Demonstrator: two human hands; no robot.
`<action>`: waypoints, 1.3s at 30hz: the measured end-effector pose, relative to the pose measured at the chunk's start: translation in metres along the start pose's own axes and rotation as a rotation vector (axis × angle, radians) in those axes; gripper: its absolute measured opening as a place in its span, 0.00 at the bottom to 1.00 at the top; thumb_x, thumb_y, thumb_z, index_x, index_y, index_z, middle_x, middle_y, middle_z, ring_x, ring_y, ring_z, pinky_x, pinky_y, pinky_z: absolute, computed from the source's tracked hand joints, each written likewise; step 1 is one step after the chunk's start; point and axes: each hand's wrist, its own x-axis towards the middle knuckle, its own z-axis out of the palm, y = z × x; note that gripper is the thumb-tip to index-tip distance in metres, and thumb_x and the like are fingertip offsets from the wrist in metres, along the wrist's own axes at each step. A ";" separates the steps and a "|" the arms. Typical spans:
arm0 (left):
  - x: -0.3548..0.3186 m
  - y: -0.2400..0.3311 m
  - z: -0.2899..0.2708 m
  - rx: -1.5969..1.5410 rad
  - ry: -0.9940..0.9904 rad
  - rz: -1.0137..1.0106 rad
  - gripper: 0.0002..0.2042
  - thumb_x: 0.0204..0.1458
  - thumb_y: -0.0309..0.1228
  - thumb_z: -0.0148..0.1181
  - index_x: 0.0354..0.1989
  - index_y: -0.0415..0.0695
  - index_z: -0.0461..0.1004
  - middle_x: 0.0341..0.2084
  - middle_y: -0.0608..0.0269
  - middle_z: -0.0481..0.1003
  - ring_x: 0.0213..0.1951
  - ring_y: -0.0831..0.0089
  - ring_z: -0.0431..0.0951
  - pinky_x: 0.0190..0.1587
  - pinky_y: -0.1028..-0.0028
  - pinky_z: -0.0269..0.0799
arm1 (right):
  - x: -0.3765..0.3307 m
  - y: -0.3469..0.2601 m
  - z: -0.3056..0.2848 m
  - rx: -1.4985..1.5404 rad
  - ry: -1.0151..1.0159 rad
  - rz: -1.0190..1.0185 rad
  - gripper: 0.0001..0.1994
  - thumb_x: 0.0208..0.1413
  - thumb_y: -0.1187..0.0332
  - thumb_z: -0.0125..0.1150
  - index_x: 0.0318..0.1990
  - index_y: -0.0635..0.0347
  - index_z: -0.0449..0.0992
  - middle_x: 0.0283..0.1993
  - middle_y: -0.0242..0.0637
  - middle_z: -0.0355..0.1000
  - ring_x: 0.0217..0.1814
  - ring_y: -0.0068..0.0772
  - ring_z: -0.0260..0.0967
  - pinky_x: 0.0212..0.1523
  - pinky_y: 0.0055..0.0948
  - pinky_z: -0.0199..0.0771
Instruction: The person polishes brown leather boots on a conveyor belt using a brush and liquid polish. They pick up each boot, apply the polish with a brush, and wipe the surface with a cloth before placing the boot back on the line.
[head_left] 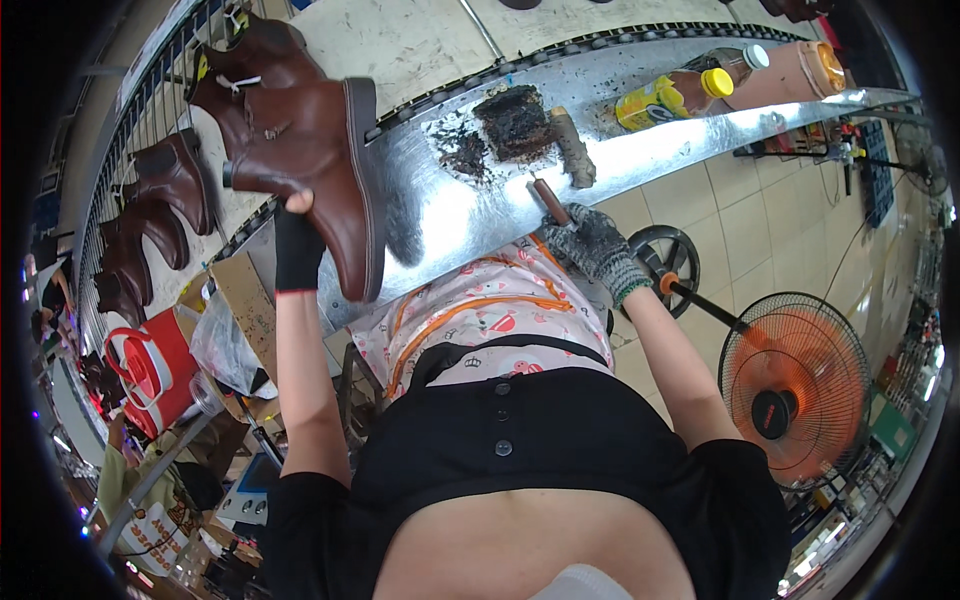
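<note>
My left hand (pixel 299 245), in a black fingerless glove, grips a brown leather ankle boot (pixel 285 140) from below, its thumb on the upper. The boot is tipped with its toe toward me and its sole facing right. Above the right side of my lap, my right hand (pixel 598 250), in a grey knit glove, closes around a slim tool with a brown handle (pixel 550 201) and a thin tip. Beyond it, on the metal ledge (pixel 450 215), lie a dark, stained block (pixel 515 122), a black smear (pixel 463 155) and a stained brownish roll (pixel 573 150).
More brown boots (pixel 175 175) stand along the conveyor (pixel 400 50) at left. A yellow-capped bottle (pixel 665 98) and a pinkish container (pixel 780 77) lie on the ledge's right. An orange fan (pixel 795 390) stands right; a red jug (pixel 150 370) and cardboard box (pixel 243 305) are left.
</note>
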 end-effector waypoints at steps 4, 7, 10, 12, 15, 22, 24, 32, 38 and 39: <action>-0.059 -0.007 0.015 0.260 0.185 0.147 0.30 0.37 0.31 0.65 0.51 0.35 0.64 0.45 0.53 0.70 0.45 0.64 0.72 0.48 0.67 0.70 | -0.006 -0.013 -0.004 0.073 0.013 -0.003 0.22 0.50 0.48 0.53 0.44 0.56 0.72 0.40 0.51 0.72 0.46 0.50 0.69 0.46 0.43 0.68; -0.074 -0.018 0.019 0.501 0.275 0.219 0.28 0.37 0.27 0.65 0.50 0.34 0.65 0.44 0.56 0.71 0.45 0.68 0.72 0.46 0.70 0.69 | 0.009 -0.012 -0.004 -0.117 0.037 -0.036 0.26 0.49 0.46 0.54 0.45 0.58 0.70 0.41 0.52 0.72 0.45 0.51 0.69 0.46 0.43 0.69; -0.076 -0.041 0.007 0.786 0.347 0.286 0.29 0.35 0.28 0.69 0.50 0.36 0.65 0.44 0.58 0.72 0.44 0.69 0.72 0.45 0.72 0.68 | 0.000 -0.031 -0.027 -0.241 0.024 -0.010 0.29 0.49 0.44 0.55 0.48 0.61 0.68 0.42 0.53 0.72 0.45 0.51 0.70 0.45 0.44 0.69; -0.078 -0.052 0.037 0.916 0.489 0.332 0.30 0.35 0.30 0.70 0.49 0.38 0.65 0.43 0.58 0.72 0.44 0.69 0.72 0.45 0.72 0.69 | -0.012 -0.041 -0.040 -0.280 0.075 -0.042 0.30 0.49 0.44 0.55 0.50 0.61 0.67 0.42 0.53 0.72 0.45 0.51 0.70 0.45 0.44 0.69; -0.076 -0.054 0.035 0.972 0.482 0.317 0.31 0.36 0.34 0.69 0.51 0.40 0.63 0.44 0.55 0.71 0.46 0.65 0.72 0.48 0.69 0.68 | -0.017 -0.063 -0.061 -0.456 0.005 -0.043 0.24 0.52 0.52 0.53 0.49 0.62 0.65 0.41 0.52 0.72 0.44 0.50 0.70 0.44 0.44 0.70; -0.079 -0.052 0.038 0.947 0.450 0.295 0.32 0.37 0.37 0.68 0.52 0.41 0.62 0.46 0.53 0.70 0.47 0.61 0.72 0.50 0.67 0.66 | -0.019 -0.069 -0.058 -0.551 0.042 -0.067 0.23 0.54 0.55 0.51 0.50 0.63 0.65 0.36 0.52 0.73 0.42 0.50 0.71 0.43 0.43 0.70; -0.080 -0.054 0.036 0.972 0.476 0.278 0.32 0.38 0.37 0.68 0.52 0.41 0.62 0.46 0.53 0.70 0.48 0.61 0.72 0.50 0.67 0.66 | -0.025 -0.070 -0.056 -0.496 0.025 -0.041 0.24 0.54 0.53 0.50 0.52 0.63 0.64 0.37 0.53 0.73 0.43 0.51 0.71 0.44 0.43 0.70; -0.074 -0.064 0.035 0.943 0.482 0.342 0.32 0.38 0.41 0.68 0.51 0.41 0.63 0.46 0.53 0.71 0.47 0.60 0.72 0.49 0.66 0.66 | -0.009 -0.054 -0.035 -0.409 0.088 -0.193 0.25 0.55 0.50 0.48 0.55 0.57 0.64 0.42 0.52 0.72 0.43 0.52 0.70 0.45 0.44 0.69; -0.079 -0.056 0.039 0.957 0.466 0.335 0.30 0.38 0.42 0.68 0.48 0.41 0.65 0.43 0.53 0.72 0.45 0.60 0.73 0.47 0.66 0.67 | 0.000 -0.039 -0.031 -0.415 0.215 -0.275 0.25 0.53 0.47 0.51 0.51 0.55 0.68 0.39 0.51 0.73 0.41 0.51 0.71 0.42 0.44 0.71; -0.080 -0.055 0.041 0.947 0.468 0.344 0.29 0.38 0.43 0.68 0.47 0.41 0.65 0.42 0.53 0.72 0.45 0.60 0.73 0.47 0.66 0.67 | -0.005 -0.044 -0.034 -0.444 0.189 -0.231 0.25 0.53 0.47 0.51 0.51 0.56 0.68 0.39 0.51 0.73 0.41 0.51 0.71 0.42 0.44 0.71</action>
